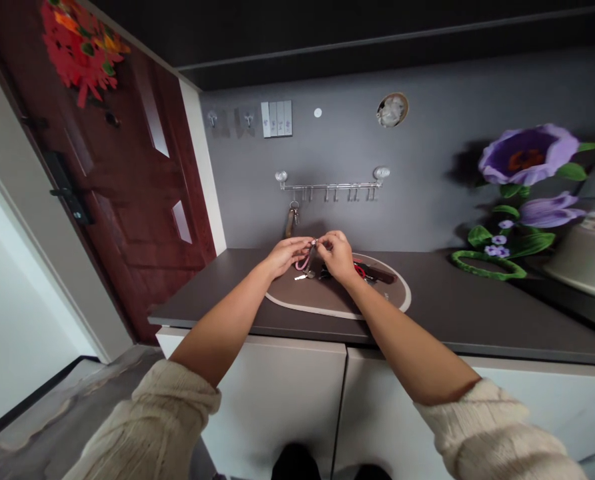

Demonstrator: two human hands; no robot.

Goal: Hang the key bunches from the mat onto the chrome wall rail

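The right hand point(336, 255) hides part of the dark objects point(381, 274) on the oval mat point(322, 307). Its fingers and those of the left hand point(286, 256) pinch nearly closed on what looks like a key ring point(314, 243) over the mat, a silvery key point(301, 277) below.

Shiny metal key point(301, 277), matt countertop point(442, 303), glossy door point(127, 173)
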